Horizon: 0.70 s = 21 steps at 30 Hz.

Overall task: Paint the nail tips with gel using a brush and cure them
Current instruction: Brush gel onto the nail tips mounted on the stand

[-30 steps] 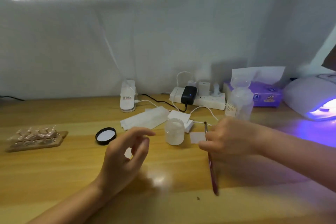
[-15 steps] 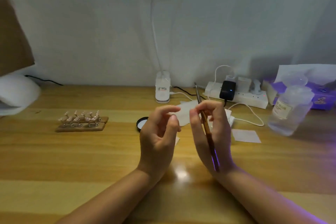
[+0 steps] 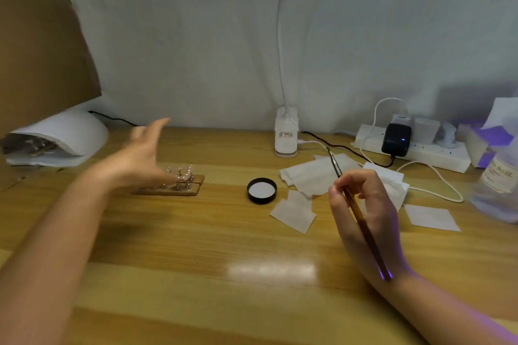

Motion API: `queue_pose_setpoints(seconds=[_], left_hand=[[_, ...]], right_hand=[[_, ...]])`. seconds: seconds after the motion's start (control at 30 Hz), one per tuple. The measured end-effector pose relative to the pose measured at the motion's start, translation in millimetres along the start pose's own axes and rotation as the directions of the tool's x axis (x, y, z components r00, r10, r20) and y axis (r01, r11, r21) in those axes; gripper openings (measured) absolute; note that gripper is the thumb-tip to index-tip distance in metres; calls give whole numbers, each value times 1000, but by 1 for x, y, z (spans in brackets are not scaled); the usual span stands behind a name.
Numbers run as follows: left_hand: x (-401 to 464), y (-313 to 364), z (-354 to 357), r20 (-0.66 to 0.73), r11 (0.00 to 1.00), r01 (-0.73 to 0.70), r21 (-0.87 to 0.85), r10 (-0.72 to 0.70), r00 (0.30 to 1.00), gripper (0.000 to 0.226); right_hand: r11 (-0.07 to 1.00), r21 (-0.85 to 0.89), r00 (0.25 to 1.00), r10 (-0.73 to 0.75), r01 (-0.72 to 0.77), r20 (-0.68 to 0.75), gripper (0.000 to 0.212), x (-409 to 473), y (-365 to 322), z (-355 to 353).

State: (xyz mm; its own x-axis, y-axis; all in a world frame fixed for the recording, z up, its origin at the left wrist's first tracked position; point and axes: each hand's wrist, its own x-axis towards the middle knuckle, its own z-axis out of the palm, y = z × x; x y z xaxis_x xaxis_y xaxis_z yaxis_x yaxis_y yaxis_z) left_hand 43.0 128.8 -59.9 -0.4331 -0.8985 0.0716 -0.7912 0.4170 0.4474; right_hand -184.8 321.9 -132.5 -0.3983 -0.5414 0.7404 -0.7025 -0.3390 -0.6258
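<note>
Desk (image 3: 196,274) wood, lamp glare at centre. White curing lamp (image 3: 64,137) at 10 o'clock, partly behind cardboard. Left hand (image 3: 140,157) flat, fingers straight, blurred, above wooden nail-tip holder (image 3: 179,186), hiding holder's left part; tips too small to count. Right hand (image 3: 361,204) at 3 o'clock pinches brush (image 3: 361,221); long axis diagonal, bristles toward 11 o'clock, handle end toward 5. Bottle at right edge cut off, blurred.

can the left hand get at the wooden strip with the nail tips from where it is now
Probably yes: the left hand is open, just above the nail tip strip, and nothing lies between them.
</note>
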Motion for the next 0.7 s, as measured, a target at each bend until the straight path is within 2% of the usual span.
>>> queue_pose_setpoints(seconds=[0.07,0.13,0.2,0.27,0.4,0.5,0.6,0.7], left_hand=[[-2,-27,-4,-44,991,131,24,-129,991,116],[-7,-48,0,-57,979,203,31,-201,978,120],[-11,-61,9,-33,970,224,-96,-228,973,115],[-14,-65,19,-26,946,211,-246,-225,974,104],[-13,-70,29,-58,942,192,-274,-216,975,82],[-13,-71,27,33,916,226,-331,-228,973,47],[-17,-73,27,68,934,189,-302,-177,982,30],[-20,-72,29,-1,974,104,-202,-106,994,24]], right_hand=[[1000,4,1000,21,-21,0,17,0,1,0],[999,4,999,36,-36,8,21,0,1,0],[999,5,999,43,-43,17,21,1,2,0],[999,10,999,38,-38,15,19,1,2,0],[999,38,1000,18,-19,15,6,1,1,-2],[999,46,1000,4,-4,11,7,1,1,-3],[998,62,1000,16,-16,0,8,2,0,-3],[997,77,1000,15,-13,-27,10,4,-3,-6]])
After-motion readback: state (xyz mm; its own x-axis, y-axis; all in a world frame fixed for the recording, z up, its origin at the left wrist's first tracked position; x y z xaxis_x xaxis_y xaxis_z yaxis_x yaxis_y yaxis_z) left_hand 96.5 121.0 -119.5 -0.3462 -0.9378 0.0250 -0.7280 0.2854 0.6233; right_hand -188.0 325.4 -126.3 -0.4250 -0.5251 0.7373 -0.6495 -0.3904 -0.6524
